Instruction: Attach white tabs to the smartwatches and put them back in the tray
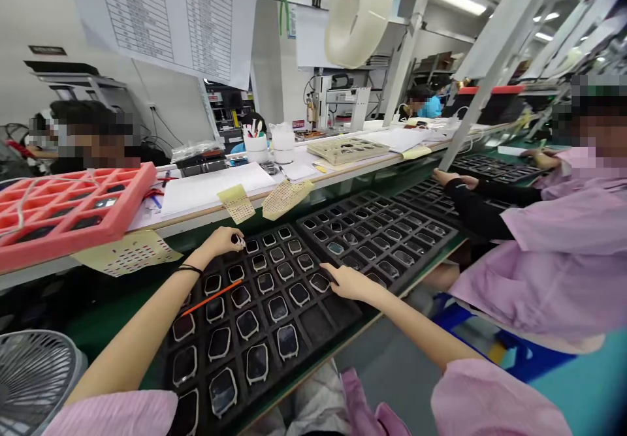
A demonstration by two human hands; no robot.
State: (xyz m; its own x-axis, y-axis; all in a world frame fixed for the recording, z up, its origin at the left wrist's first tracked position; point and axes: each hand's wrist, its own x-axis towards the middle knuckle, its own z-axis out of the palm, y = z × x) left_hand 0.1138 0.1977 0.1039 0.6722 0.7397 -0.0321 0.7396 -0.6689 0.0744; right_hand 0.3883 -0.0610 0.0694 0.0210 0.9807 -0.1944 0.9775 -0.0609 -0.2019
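Note:
A black compartment tray (259,312) lies in front of me, holding several rectangular smartwatch cases with pale rims. My left hand (220,241) is at the tray's far corner, its fingertips pinched on a small pale item (240,241) too small to identify. My right hand (350,283) rests at the tray's right side, with its extended fingers touching a watch case (319,282). An orange stick (211,297) lies across the cases beneath my left forearm. A second black tray of cases (377,240) adjoins the first on the right.
A co-worker in a pink smock (553,253) sits at right, with hands (453,178) on further black trays. A red foam tray (68,211) sits at left on a white shelf (215,211). A round fan (34,377) stands at lower left.

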